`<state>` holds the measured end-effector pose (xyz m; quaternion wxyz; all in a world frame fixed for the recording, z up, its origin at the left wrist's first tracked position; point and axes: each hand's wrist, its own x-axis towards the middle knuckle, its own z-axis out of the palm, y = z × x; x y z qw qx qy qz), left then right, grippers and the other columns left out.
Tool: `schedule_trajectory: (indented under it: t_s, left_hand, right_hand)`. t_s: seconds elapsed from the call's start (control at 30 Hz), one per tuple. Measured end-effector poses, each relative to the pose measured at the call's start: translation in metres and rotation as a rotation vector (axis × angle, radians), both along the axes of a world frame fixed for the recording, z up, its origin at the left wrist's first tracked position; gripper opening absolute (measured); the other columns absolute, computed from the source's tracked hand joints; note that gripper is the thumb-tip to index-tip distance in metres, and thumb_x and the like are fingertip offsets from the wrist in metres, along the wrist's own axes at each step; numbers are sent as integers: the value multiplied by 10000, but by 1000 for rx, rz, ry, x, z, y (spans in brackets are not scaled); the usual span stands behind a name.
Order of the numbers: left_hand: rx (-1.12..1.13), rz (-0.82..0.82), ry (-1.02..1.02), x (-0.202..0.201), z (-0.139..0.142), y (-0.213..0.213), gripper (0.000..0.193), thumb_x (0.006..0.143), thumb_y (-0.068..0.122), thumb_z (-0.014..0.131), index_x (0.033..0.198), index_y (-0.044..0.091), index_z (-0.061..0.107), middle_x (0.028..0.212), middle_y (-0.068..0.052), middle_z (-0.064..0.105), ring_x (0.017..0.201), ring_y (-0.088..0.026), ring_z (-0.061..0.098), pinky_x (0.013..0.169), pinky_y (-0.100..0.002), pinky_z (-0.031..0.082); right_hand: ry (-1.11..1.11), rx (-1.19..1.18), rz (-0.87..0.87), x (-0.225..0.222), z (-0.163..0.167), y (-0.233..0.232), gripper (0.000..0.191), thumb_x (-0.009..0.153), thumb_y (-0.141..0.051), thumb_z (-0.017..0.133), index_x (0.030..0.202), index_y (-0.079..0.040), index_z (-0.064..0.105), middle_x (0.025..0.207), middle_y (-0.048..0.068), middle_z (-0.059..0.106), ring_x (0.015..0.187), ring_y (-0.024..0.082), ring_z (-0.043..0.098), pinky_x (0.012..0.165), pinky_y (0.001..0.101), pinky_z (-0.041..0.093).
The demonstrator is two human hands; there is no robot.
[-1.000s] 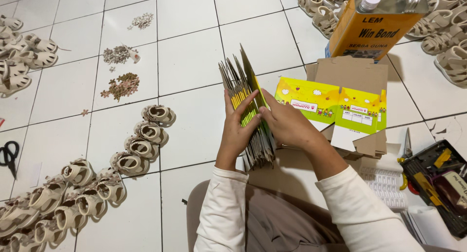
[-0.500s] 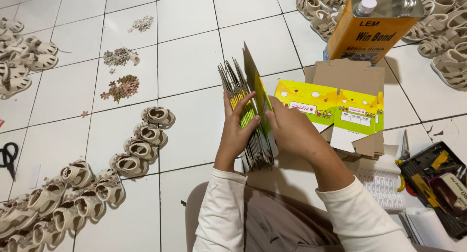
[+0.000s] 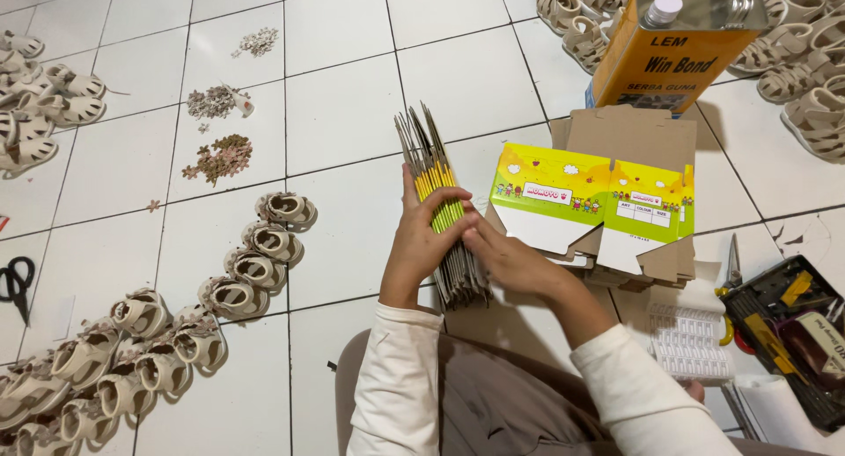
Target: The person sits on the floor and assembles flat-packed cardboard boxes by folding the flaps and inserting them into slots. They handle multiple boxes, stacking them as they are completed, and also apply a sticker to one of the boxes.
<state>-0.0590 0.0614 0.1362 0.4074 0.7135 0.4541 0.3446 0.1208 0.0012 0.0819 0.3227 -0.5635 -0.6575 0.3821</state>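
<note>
A stack of flattened cartons (image 3: 440, 211) stands on edge on the tiled floor (image 3: 343, 113) at the centre, the left hand (image 3: 421, 240) against its left side and the right hand (image 3: 506, 258) against its right. At three o'clock from it, just beside, a pile of flat cartons (image 3: 607, 201) lies on the floor. At one o'clock a glue can (image 3: 673, 55) stands behind that pile, with sandals (image 3: 814, 77) around it. At four o'clock sit a sheet of labels (image 3: 687, 337) and an open toolbox (image 3: 783, 328). At nine to seven o'clock a row of small sandals (image 3: 238, 267) runs down. At eleven o'clock lie three small heaps of trimmings (image 3: 216, 126). Scissors (image 3: 16, 284) lie at the far nine o'clock edge.
</note>
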Motion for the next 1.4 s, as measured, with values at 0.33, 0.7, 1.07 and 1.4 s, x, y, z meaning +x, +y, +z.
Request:
schedule_trajectory:
  t_s: [0.33,0.7,1.07,1.4]
  left_hand:
    - [58,6,-118,11,-2,-5,263,798,286,793,1025,181,714,1686,-354,97,1597,-410,170,1174,-412,357]
    - [52,12,-133,10,-4,-5,261,806,285,798,1029,173,719,1685,-347,58,1578,-416,224,1174,-410,363]
    - [43,15,-116,9,-1,-6,251,804,276,799,1016,168,721,1698,-324,52,1573,-402,248,1159,-408,379]
    - [57,4,-134,8,-5,-5,245,817,264,800,1026,164,723,1692,-338,46,1590,-411,189,1176,-403,355]
  right_hand:
    - [-800,-415,-803,151,11,-50,1053,711,-593,870,1529,-128,396,1543,303,319,1322,539,366,998,650,343]
    - [-719,-380,-815,196,-7,-56,928,590,-454,956,1326,-35,576,1187,237,695,1228,440,561,1093,502,379]
    - [-451,-410,-921,202,10,-54,890,589,-330,980,1334,-8,615,1235,254,714,1131,396,707,988,453,554]
    - [-632,-486,-1034,190,-19,-37,1005,606,-564,989,1271,86,606,1361,290,538,1314,445,447,978,550,472]
